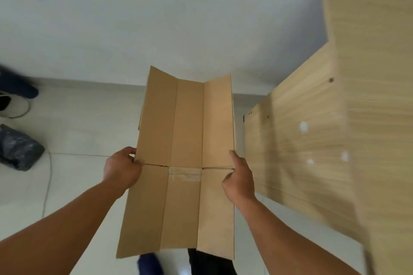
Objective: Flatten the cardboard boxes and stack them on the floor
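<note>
Box point(185, 129): flattened, held aloft over the floor point(78, 136), near the cabinet point(312, 140).
Left grip point(123, 169): closed around the box's left edge.
Right grip point(239, 176): pinching the right edge at mid-length.
Risk: probably springing open on a loose release; snagging the cabinet mid-swing.

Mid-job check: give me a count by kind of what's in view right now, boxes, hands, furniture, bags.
Boxes: 1, the brown cardboard box, gripped at both side edges.
Hands: 2, the left hand and the right hand.
Furniture: 1, the light wooden cabinet at the right.
Bags: 1, the dark grey plastic bag at the far left.
Total: 5
</note>
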A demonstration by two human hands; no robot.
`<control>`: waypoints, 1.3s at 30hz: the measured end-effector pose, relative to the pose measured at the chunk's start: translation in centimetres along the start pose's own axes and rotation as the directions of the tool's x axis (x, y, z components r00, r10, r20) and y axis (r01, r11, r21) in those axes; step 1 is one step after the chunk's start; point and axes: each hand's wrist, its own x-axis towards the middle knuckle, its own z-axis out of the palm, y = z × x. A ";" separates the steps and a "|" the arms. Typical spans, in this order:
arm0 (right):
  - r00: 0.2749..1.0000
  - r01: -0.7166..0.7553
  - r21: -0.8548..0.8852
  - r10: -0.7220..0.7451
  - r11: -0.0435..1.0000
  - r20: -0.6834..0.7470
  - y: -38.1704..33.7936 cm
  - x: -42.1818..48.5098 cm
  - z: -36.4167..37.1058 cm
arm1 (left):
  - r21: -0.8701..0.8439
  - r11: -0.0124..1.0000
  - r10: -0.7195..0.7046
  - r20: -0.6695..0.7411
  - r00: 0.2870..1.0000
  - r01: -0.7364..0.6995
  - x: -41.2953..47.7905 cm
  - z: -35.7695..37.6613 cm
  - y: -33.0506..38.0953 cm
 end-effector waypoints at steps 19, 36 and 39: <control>0.999 0.045 0.008 -0.045 0.999 -0.031 16.1 24.6 24.1 | 0.026 0.988 0.155 -0.009 0.988 -0.155 28.7 21.6 -14.9; 0.984 0.056 -0.110 -0.036 0.992 0.173 14.8 26.2 25.8 | 0.012 0.922 0.368 0.281 0.886 -0.387 29.4 23.9 -17.9; 0.982 0.067 -0.128 -0.043 0.989 0.185 14.9 26.3 25.7 | 0.000 0.918 0.377 0.307 0.874 -0.396 30.3 23.8 -18.1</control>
